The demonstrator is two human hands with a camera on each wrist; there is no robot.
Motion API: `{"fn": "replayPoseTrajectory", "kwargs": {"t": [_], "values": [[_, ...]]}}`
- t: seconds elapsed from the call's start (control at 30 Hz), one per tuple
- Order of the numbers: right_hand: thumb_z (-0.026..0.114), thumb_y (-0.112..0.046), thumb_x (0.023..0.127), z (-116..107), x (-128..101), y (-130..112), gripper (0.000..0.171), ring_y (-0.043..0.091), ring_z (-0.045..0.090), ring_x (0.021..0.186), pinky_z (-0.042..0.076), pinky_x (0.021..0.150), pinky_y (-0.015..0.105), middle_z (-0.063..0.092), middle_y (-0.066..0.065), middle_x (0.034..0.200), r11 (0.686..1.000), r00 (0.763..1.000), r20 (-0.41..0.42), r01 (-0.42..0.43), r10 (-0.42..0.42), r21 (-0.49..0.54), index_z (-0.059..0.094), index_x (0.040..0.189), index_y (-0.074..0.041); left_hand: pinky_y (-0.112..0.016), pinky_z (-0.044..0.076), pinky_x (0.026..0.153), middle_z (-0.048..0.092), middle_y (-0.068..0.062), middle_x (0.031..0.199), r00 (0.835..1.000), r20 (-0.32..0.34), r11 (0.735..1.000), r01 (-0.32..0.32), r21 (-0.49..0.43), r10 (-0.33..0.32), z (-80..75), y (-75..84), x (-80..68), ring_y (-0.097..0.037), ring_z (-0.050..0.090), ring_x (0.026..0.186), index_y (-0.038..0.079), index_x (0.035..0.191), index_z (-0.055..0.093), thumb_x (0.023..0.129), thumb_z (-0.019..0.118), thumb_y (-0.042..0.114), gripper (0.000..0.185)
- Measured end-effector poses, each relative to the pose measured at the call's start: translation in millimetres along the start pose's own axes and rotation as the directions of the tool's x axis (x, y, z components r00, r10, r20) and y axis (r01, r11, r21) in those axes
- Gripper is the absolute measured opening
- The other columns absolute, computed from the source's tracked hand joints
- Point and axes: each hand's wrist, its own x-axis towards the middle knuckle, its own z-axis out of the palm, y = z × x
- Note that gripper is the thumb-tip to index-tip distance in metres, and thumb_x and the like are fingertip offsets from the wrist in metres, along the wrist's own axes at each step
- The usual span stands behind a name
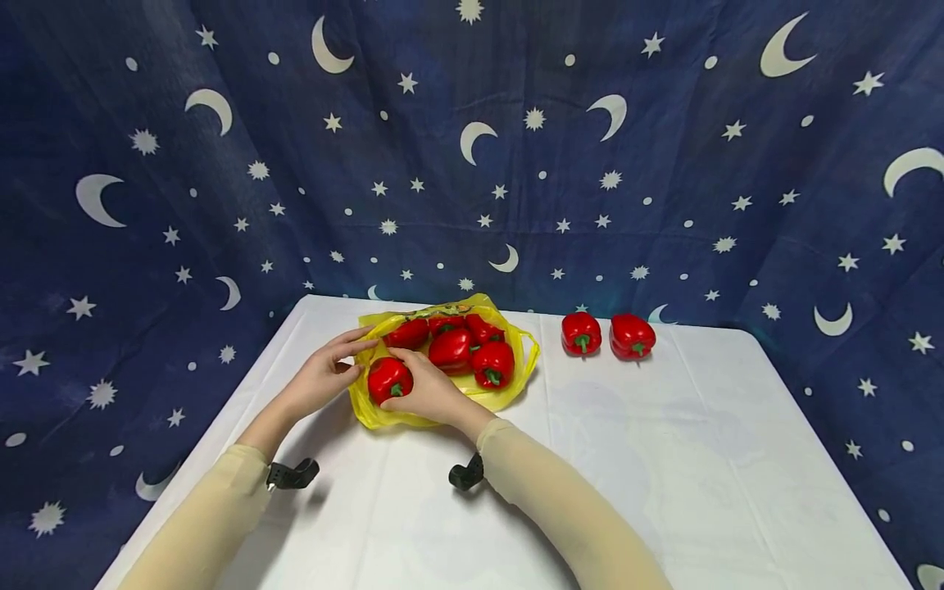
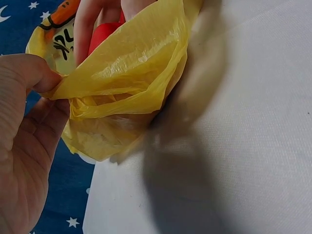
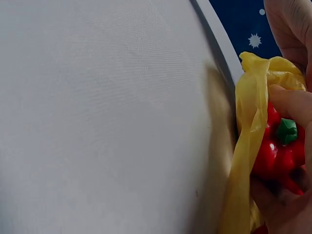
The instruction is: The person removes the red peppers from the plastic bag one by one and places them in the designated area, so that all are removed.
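Observation:
A yellow plastic bag (image 1: 505,399) lies spread open on the table, with several red bell peppers (image 1: 451,348) inside. At its left side, my left hand (image 1: 319,382) pinches the rim between thumb and fingers; in the left wrist view the bag's edge (image 2: 73,90) is bunched there. My right hand (image 1: 433,396) reaches into the bag and holds one red bell pepper (image 1: 389,378) at the left end. That pepper's green stem (image 3: 286,131) faces outward in the right wrist view, with fingers on both sides of it.
Two more red bell peppers, one (image 1: 581,333) beside the other (image 1: 631,337), stand to the right of the bag near the back edge. A white cloth covers the table (image 1: 664,459). Behind it hangs a dark blue curtain (image 1: 442,164) with moons and stars.

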Motion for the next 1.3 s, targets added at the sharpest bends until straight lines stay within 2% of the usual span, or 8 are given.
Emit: {"fn": "replayPoseTrajectory", "kwargs": {"t": [0.13,0.3,0.33,0.6,0.73,0.87,1.0,1.3], "values": [[0.087,-0.042,0.079,7.0,3.3,-0.1,0.095,0.023,0.049,0.134,0.046,0.106,0.045,0.042,0.002,0.153,0.999,1.000,-0.025,-0.003,0.002,-0.052,0.036,0.158,-0.028,-0.018,0.052,0.083,0.041,-0.010,0.159,1.000,0.003,1.000,0.003,-0.006,-0.003,0.6,4.2,-1.2,-0.035,0.054,0.125,-0.002,0.139,0.061,0.096,0.059,-0.008,0.044],[0.086,-0.041,0.080,11.0,4.3,-4.1,0.092,0.022,0.050,0.133,0.045,0.107,0.045,0.044,0.002,0.151,0.989,0.999,-0.047,0.006,-0.013,-0.150,0.037,0.156,-0.025,-0.017,0.052,0.083,0.041,-0.012,0.158,1.000,-0.001,1.000,0.000,-0.019,0.000,0.9,3.1,-1.5,-0.036,0.054,0.125,-0.004,0.139,0.061,0.096,0.059,-0.008,0.043],[0.085,-0.041,0.080,11.2,4.2,-4.8,0.092,0.022,0.050,0.132,0.046,0.106,0.044,0.045,0.002,0.151,0.987,0.999,-0.047,0.007,-0.015,-0.159,0.037,0.156,-0.025,-0.017,0.052,0.083,0.041,-0.010,0.158,1.000,-0.004,1.000,-0.006,-0.020,0.006,1.1,-1.8,-1.3,-0.036,0.055,0.125,-0.002,0.139,0.061,0.096,0.059,-0.008,0.043],[0.086,-0.032,0.079,6.3,6.0,-2.1,0.093,0.022,0.052,0.132,0.048,0.104,0.044,0.046,0.001,0.150,0.994,1.000,-0.015,0.012,-0.014,-0.108,0.035,0.157,-0.024,-0.019,0.052,0.084,0.042,-0.007,0.158,1.000,0.000,1.000,-0.010,-0.009,0.010,-1.1,-2.3,-0.3,-0.033,0.054,0.126,-0.001,0.139,0.062,0.096,0.059,-0.006,0.044],[0.088,-0.037,0.078,5.0,6.6,-0.6,0.097,0.022,0.050,0.134,0.047,0.105,0.044,0.045,0.001,0.151,0.998,1.000,-0.005,-0.011,0.010,-0.064,0.034,0.158,-0.027,-0.021,0.052,0.087,0.041,-0.003,0.159,1.000,0.009,1.000,0.014,0.007,-0.014,-1.2,-1.5,0.0,-0.031,0.054,0.126,0.000,0.140,0.061,0.097,0.058,-0.004,0.044],[0.088,-0.043,0.077,7.0,6.5,-0.2,0.099,0.023,0.050,0.133,0.047,0.105,0.045,0.045,0.003,0.150,0.996,1.000,-0.005,-0.023,0.023,-0.084,0.034,0.158,-0.027,-0.021,0.052,0.088,0.042,-0.001,0.158,1.000,0.012,0.999,0.028,0.019,-0.028,-0.3,-0.5,-0.5,-0.029,0.054,0.125,0.003,0.140,0.062,0.097,0.059,-0.002,0.044],[0.088,-0.040,0.079,8.9,6.4,-0.2,0.096,0.023,0.052,0.132,0.046,0.106,0.045,0.046,0.003,0.149,0.994,1.000,-0.026,-0.016,0.013,-0.110,0.034,0.157,-0.026,-0.021,0.052,0.087,0.042,-0.004,0.158,1.000,0.008,1.000,0.012,0.015,-0.013,-0.1,-0.5,0.0,-0.030,0.054,0.124,0.004,0.140,0.063,0.096,0.059,-0.003,0.045],[0.087,-0.038,0.080,4.0,-0.4,-0.7,0.091,0.022,0.052,0.132,0.046,0.106,0.045,0.046,0.002,0.149,0.998,1.000,-0.023,0.011,-0.012,-0.065,0.036,0.155,-0.029,-0.021,0.052,0.087,0.041,-0.001,0.159,0.999,0.011,0.999,0.033,0.003,-0.033,-1.6,-1.8,-0.4,-0.027,0.052,0.129,0.005,0.140,0.063,0.096,0.059,-0.004,0.045]]}}
